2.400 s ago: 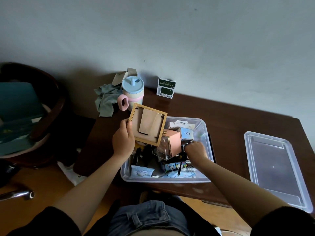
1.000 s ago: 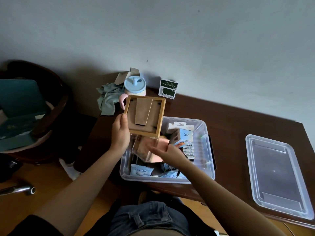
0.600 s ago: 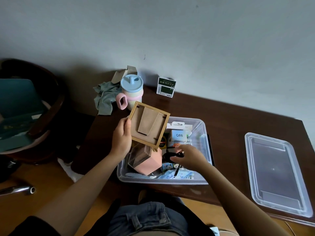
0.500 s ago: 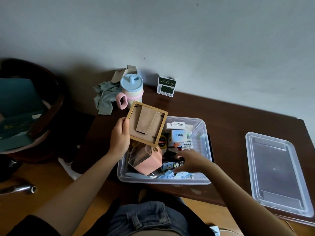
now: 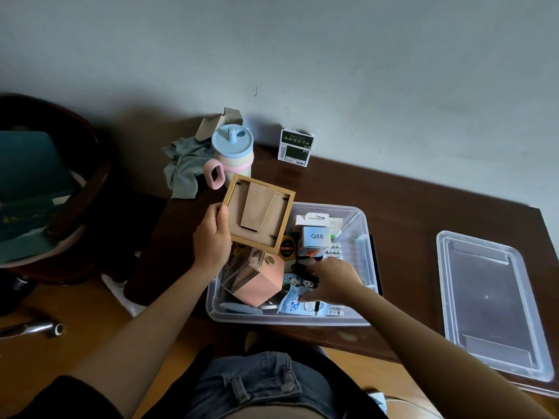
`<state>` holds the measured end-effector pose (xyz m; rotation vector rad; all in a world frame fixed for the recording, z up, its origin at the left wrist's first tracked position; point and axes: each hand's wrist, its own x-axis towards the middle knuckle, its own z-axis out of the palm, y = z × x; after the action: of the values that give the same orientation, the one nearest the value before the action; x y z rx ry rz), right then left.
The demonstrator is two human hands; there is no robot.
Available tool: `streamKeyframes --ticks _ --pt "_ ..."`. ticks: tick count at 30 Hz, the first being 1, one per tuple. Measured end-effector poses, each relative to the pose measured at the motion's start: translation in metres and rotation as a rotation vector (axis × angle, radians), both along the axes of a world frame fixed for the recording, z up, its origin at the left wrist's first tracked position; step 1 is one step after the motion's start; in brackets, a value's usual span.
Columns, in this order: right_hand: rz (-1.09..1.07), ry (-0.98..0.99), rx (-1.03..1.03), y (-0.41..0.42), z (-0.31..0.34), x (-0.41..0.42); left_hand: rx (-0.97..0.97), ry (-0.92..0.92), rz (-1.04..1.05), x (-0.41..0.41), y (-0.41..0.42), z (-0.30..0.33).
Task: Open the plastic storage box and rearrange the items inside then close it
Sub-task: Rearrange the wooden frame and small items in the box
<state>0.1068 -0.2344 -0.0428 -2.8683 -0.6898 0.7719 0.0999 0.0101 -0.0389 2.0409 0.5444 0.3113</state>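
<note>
The clear plastic storage box (image 5: 367,258) stands open on the dark wooden table, full of small items. My left hand (image 5: 211,238) grips a wooden picture frame (image 5: 258,213) by its left edge and holds it above the box's back left corner, its back towards me. Under the frame a pink box with a clear side (image 5: 255,281) lies tilted in the box. My right hand (image 5: 331,279) reaches into the box's middle, fingers curled around a small black object (image 5: 302,269) above blue wipe packets (image 5: 298,303). A white Q88 carton (image 5: 316,236) stands at the back.
The box's clear lid (image 5: 490,300) lies flat on the table to the right. Behind the box stand a pastel cup with a blue lid (image 5: 231,154), a grey cloth (image 5: 184,169) and a small green-and-white carton (image 5: 295,147). A dark round chair (image 5: 60,189) is at left.
The pink box went from my right hand down into the box's left side. My right hand then moved to the black object in the middle. The frame stays raised in my left hand.
</note>
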Motion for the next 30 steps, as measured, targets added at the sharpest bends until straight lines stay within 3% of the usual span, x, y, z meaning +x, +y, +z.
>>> streamKeyframes --ticks 7,12,15,19,25,30 --pt "-0.177 0.067 0.171 0.004 0.009 0.0 -0.007 0.013 0.021 0.0 -0.001 0.001" --pt "-0.416 0.153 0.393 0.01 0.015 0.01 -0.008 0.01 0.017 0.0 -0.001 0.001" --pt "-0.269 0.319 0.464 0.038 0.018 0.002 0.006 0.012 0.015 0.0 -0.003 0.001" --pt "-0.178 0.332 0.445 0.048 0.026 0.001 -0.049 0.017 -0.029 -0.001 0.001 0.003" --pt "-0.051 0.419 0.602 0.012 0.034 -0.012 -0.288 -0.025 -0.081 0.003 0.012 0.007" --pt "-0.294 0.514 0.712 0.002 0.044 0.002 -0.265 0.012 -0.218 0.001 0.017 0.011"
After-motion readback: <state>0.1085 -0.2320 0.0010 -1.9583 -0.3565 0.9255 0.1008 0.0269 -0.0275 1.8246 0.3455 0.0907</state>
